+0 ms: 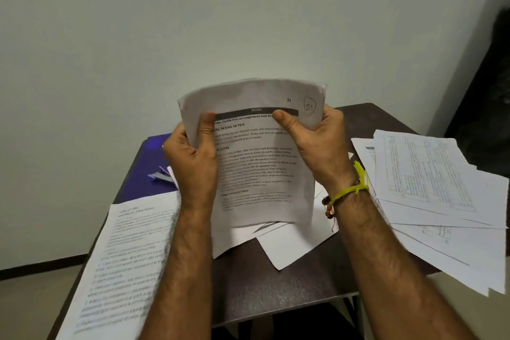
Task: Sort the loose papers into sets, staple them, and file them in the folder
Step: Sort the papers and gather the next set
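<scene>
Sorting step in hand, by judgement. Set of papers (259,163) held upright above the table (289,281), clamped at its sides by left hand (193,157) and right hand (320,143), thumbs on front page. Blue folder (143,171) at table's far left, stapler (162,175) on it. Next: square edges, then staple.

The stapler (162,175) at nine o'clock is half covered by the left hand (193,157) — blurred too. The left sheet (124,270) is cropped at seven o'clock, its lower text smeared.
</scene>
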